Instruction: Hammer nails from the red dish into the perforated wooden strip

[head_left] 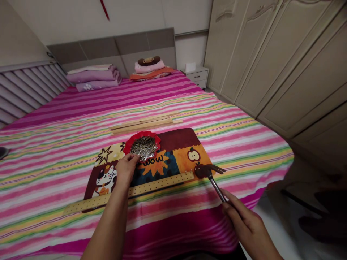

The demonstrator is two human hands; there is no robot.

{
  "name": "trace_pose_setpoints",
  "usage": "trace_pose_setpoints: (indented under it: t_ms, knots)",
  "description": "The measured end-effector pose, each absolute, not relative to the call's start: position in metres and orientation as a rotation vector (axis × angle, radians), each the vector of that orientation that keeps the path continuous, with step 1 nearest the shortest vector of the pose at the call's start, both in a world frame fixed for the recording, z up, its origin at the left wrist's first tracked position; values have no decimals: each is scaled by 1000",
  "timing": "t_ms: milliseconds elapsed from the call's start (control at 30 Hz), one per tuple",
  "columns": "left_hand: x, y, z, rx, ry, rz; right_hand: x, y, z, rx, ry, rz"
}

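My right hand (245,224) is wrapped round the handle of a claw hammer (215,186). The hammer's dark head is beside the right end of a long wooden strip (155,185). Rows of dark dots run along this strip, and a few small nails stand up near its right end. My left hand (128,166) has its fingers pinched together at the front left rim of a red scalloped bowl (129,141). Loose metal nails (145,147) fill the bowl. Whatever is between the left fingertips is too small to make out.
Under the bowl and strip lies a printed mat (187,139) on a striped bed (238,144). Several bare wooden strips (146,124) lie behind the bowl. Folded bedding (93,77) is by the headboard, and wardrobes (260,54) line the right side.
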State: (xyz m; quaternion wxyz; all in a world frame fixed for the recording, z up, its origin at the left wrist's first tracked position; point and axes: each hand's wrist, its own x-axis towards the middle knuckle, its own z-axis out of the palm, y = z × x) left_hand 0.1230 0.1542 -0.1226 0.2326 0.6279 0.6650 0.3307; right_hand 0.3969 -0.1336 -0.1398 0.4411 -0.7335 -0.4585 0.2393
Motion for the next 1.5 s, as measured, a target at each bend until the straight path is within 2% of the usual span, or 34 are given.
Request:
trace_pose_setpoints:
  t_ms: [233,367,467,733,1000,1267,1500]
  knots:
    - [123,143,-117,1308,1603,1130,395,-132,-143,-1824,-1180,578]
    - [121,127,-109,1335,1636,1082,395,-135,-140,-1827,-1159,575]
    - [116,112,-96,1543,1726,853,397,-136,-136,-1832,-1121,585]
    - [108,76,-55,1983,1803,-52,397,-136,-130,-1824,-1087,573]
    - [118,71,-53,2072,1734,-412,395,-140,-130,-1821,-1079,613]
    - [133,73,-57,2099,1728,-404,391,-139,-129,-1809,-1088,605]
    - [162,64,-63,2100,1629,-171,387,-135,-124,-1787,-1153,496]
